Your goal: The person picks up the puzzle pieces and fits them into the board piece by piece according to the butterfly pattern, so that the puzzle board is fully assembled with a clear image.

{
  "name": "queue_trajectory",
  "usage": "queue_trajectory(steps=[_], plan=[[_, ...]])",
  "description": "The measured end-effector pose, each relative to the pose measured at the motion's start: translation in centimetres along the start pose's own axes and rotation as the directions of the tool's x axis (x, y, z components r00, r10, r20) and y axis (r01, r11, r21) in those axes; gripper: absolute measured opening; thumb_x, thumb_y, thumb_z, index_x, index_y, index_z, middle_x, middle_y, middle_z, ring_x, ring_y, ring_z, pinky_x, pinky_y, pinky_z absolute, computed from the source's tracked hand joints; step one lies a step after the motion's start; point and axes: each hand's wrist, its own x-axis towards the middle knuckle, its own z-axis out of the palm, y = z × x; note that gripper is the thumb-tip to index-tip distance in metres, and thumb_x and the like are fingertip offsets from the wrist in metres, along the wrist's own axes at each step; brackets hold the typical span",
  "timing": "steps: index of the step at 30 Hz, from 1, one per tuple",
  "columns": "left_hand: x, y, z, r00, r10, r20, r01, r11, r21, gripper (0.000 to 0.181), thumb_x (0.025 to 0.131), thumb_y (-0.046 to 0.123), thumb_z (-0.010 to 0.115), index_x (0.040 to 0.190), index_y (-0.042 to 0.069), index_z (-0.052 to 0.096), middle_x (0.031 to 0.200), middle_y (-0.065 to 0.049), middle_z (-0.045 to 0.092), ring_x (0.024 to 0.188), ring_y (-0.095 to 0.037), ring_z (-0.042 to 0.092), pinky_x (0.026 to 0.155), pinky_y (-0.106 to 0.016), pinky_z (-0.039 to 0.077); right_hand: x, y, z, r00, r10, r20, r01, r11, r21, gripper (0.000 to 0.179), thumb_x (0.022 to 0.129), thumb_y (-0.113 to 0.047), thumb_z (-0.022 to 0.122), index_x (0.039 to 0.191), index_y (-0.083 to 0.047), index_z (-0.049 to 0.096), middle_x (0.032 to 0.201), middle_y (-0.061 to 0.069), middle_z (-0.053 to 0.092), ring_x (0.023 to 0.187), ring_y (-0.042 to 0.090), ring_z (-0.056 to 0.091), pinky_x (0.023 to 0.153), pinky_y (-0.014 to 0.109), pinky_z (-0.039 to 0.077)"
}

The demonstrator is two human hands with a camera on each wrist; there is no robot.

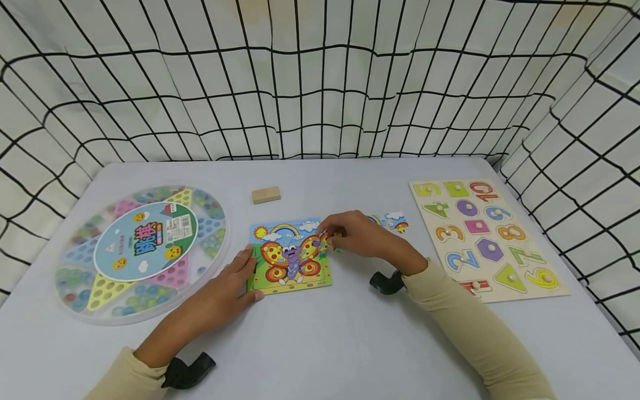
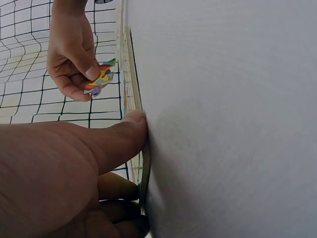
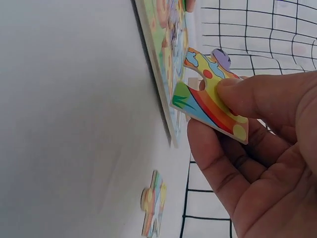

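A butterfly jigsaw puzzle (image 1: pixel 292 261) lies on the table in its shallow board, showing a sun, a rainbow and clouds. My left hand (image 1: pixel 227 291) rests against the board's left side, fingers along that edge and thumb by the near corner. Above the board's right edge, my right hand (image 1: pixel 357 233) pinches a puzzle piece (image 3: pixel 208 101) between thumb and fingers. This piece has red, yellow, blue and green parts, and is held tilted, off the board. Loose puzzle pieces (image 1: pixel 397 221) lie right of the board, partly behind the right hand.
A round Chinese checkers set (image 1: pixel 145 244) with marbles under a clear cover lies at left. A small wooden block (image 1: pixel 266 195) sits behind the puzzle. At right is a wooden number-and-shape peg board (image 1: pixel 487 239). Black wire mesh (image 1: pixel 300 100) stands along the table's back and sides.
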Motion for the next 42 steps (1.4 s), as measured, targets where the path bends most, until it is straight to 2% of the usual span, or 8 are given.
queue_trajectory(steps=[6,11,17,28,35,42], plan=[[0.0,0.0,0.0,1.0,0.007,-0.003,-0.007,1.0,0.006,0.077,0.095,0.027,0.064,0.149,-0.01,0.023,0.159,-0.023,0.009,0.143,-0.044,0.012,0.108,-0.06,0.026,1.0,-0.5,0.8,0.999,-0.035,0.0,0.035,0.999,0.018,0.023,0.092,0.0,0.065,0.114,-0.005,0.068,0.098,0.001,0.069,0.081,0.013,0.058,0.073,0.025,0.051],[-0.1,0.1,0.0,1.0,0.016,-0.013,-0.016,1.0,0.01,0.075,0.095,0.024,0.064,0.149,-0.01,0.024,0.159,-0.023,0.01,0.144,-0.043,0.012,0.108,-0.059,0.025,1.6,-0.8,1.6,1.0,-0.021,0.018,0.021,1.0,0.009,0.022,0.092,-0.001,0.065,0.114,-0.004,0.068,0.098,-0.001,0.07,0.085,0.012,0.059,0.077,0.024,0.051],[0.0,0.1,-0.1,1.0,0.019,-0.016,-0.019,1.0,0.021,0.076,0.095,0.023,0.065,0.149,-0.01,0.024,0.159,-0.024,0.01,0.143,-0.044,0.013,0.108,-0.059,0.027,2.0,-0.9,2.3,1.0,0.017,0.024,-0.016,0.999,-0.041,0.022,0.093,-0.004,0.066,0.114,-0.007,0.069,0.097,-0.004,0.068,0.084,0.013,0.057,0.074,0.023,0.049],[0.0,-0.1,0.1,1.0,0.022,-0.012,-0.022,1.0,0.01,0.079,0.095,0.028,0.064,0.151,-0.007,0.02,0.16,-0.022,0.008,0.143,-0.044,0.012,0.107,-0.061,0.026,2.6,-1.3,2.9,0.997,0.059,0.058,-0.055,0.997,-0.061,0.025,0.093,-0.006,0.066,0.118,-0.009,0.069,0.097,-0.004,0.064,0.083,0.014,0.053,0.068,0.021,0.047],[0.0,-0.1,0.2,1.0,0.022,-0.015,-0.021,1.0,0.011,0.078,0.096,0.03,0.063,0.151,-0.007,0.021,0.16,-0.021,0.008,0.143,-0.044,0.013,0.107,-0.062,0.025,2.6,-1.5,3.1,0.999,0.035,0.041,-0.031,0.994,-0.108,0.026,0.093,-0.006,0.066,0.118,-0.008,0.07,0.098,-0.001,0.059,0.084,0.014,0.051,0.068,0.022,0.046],[-0.1,0.1,0.1,1.0,0.019,-0.02,-0.019,1.0,0.007,0.078,0.095,0.028,0.064,0.151,-0.007,0.021,0.16,-0.022,0.008,0.143,-0.044,0.013,0.106,-0.061,0.027,2.9,-1.7,3.2,0.998,0.05,0.037,-0.043,0.985,-0.169,0.027,0.092,-0.006,0.066,0.119,-0.004,0.07,0.102,0.003,0.058,0.086,0.014,0.051,0.072,0.022,0.046]])
